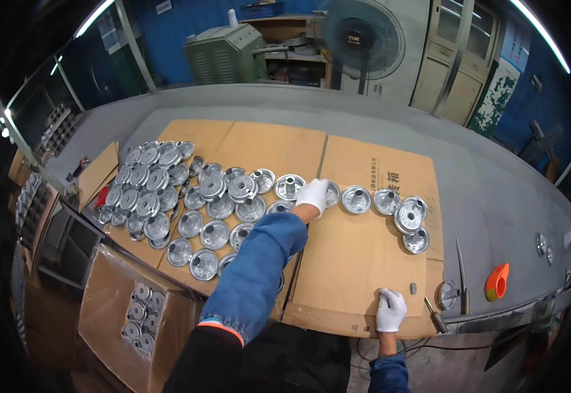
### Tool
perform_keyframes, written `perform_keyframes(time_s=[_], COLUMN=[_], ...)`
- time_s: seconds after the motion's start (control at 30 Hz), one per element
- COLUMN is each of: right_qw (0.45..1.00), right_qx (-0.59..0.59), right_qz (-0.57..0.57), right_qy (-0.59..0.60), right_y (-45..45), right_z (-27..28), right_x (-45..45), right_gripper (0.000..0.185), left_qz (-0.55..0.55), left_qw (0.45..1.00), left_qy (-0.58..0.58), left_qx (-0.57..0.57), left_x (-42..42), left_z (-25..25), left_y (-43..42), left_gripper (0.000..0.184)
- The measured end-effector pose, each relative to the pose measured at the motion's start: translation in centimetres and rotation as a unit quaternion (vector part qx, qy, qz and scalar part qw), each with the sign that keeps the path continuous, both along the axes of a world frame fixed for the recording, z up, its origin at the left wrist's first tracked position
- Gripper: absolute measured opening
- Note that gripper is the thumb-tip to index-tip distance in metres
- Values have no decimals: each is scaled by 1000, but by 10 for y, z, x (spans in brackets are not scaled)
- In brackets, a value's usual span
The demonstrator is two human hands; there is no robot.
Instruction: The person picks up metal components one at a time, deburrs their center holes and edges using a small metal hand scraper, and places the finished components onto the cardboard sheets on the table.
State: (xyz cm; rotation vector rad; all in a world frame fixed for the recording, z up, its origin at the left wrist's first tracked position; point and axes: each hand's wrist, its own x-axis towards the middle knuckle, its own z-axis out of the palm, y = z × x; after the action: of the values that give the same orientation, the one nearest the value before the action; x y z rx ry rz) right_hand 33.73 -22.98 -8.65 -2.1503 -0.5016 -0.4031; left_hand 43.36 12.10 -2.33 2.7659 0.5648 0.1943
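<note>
- I have the left hand [312, 194], in a white glove, over the middle of the cardboard [344, 262], its fingers at a disc [332, 194]; from this view I cannot tell whether they grip it.
- I have the right hand [391, 310], gloved too, at the cardboard's near edge, fingers curled in; I cannot make out whether they hold anything.
- I see a small block [413, 288] on the cardboard, close to its right edge.
- I see more metal discs on the cardboard: a bent line [356, 200] across its right half, one [408, 219] overlapping others, and a dense heap [157, 180] on its left side, layered and partly tilted.
- A hammer [438, 319] lies at the cardboard's near right corner.
- Off the cardboard's right edge, on the grey worktop [495, 196], I have a single disc [448, 295], a long tool [461, 268] and an orange thing [499, 274].
- Below the cardboard's near left edge stands a box [105, 308] with discs inside.
- Well beyond the cardboard's far edge I see a green machine [223, 56] and a fan [364, 39].
</note>
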Motion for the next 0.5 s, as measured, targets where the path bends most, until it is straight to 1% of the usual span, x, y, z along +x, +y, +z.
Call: perform_keyframes(time_s=[0.03, 0.07, 0.13, 0.17, 0.2, 0.23, 0.3, 0.37, 0.4, 0.47, 0.5], right_qw=[1000, 1000, 1000, 1000, 1000, 1000, 1000, 1000, 999, 997, 989], right_qx=[0, 4, 8, -4, -17, -19, -15, -9, -11, -17, 34], right_qz=[4, 1, -1, -2, -4, -1, 0, 6, 10, 24, 72], right_qy=[0, 1, 4, -1, -5, 3, 7, 13, 42, 76, 122], right_y=[0, 0, 0, -1, -2, -3, -6, -4, -1, 13, 25], right_z=[0, -1, -3, -5, -7, -6, -15, -13, -7, 8, 18], right_x=[0, 0, 1, 2, 2, 2, 7, 3, 1, -10, -26], right_gripper=[18, 17, 17, 16, 16, 14, 13, 12, 12, 12, 14], left_qz=[18, 22, 25, 22, 22, 26, -56, -137, -130, -113, -109], left_qw=[999, 998, 966, 938, 864, 864, 924, 959, 960, 980, 979], left_qy=[-45, -45, -235, -229, -238, -234, -204, -166, -161, -132, -134], left_qx=[-24, -23, -102, -258, -443, -445, -319, -185, -187, -95, -112], left_x=[-10, -22, -48, -63, -82, -108, -168, -221, -239, -270, -286], left_z=[2, 3, -2, -5, -5, -4, 0, 6, 7, 6, -2], left_y=[-2, -4, -6, -4, -7, -14, -30, -47, -54, -67, -69], left_gripper=[26, 26, 30, 31, 27, 27, 28, 30, 30, 34, 33])
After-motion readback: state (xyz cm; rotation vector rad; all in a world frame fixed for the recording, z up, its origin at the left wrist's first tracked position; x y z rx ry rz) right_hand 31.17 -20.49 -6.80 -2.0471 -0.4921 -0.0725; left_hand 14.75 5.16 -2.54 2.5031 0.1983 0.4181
